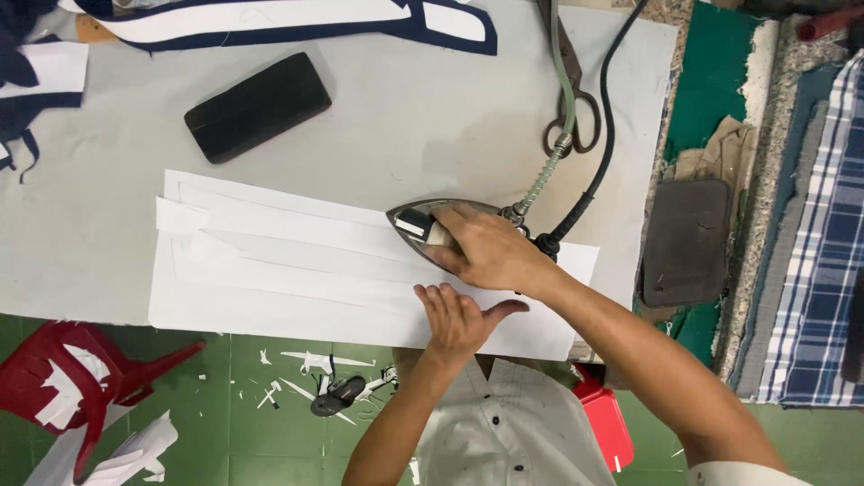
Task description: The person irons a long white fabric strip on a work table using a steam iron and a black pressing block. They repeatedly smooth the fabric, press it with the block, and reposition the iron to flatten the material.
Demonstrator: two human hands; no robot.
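Seen from above, a person stands at the near edge of a pale grey surface [90,234] and presses white cloth. The right hand [486,250] is clenched around the handle of a steam iron [423,225], whose pointed metal sole aims left and rests on the white fabric pieces [288,270]. The left hand [459,317] lies flat and released, fingers spread and thumb out to the right, pressing on the near part of the same fabric just beside the iron. The fabric is several long white strips and panels, overlapping, running left to right across the near half of the surface.

From the right end of the iron, a ribbed green-grey hose [549,171] and a black cord [603,135] run away toward the far edge. A pair of scissors [571,108] lies under the hose, far and to the right. A black rectangular block [257,106] sits on the far left part of the surface, well apart from the hands. Beyond it, at the far edge, lies navy and white trimmed fabric [270,22]. To the right of the surface rests a dark grey pad [686,241], and further right a blue checked cloth [823,252]. Below, a red plastic chair [81,382] stands on the green floor [270,450] among white scraps.
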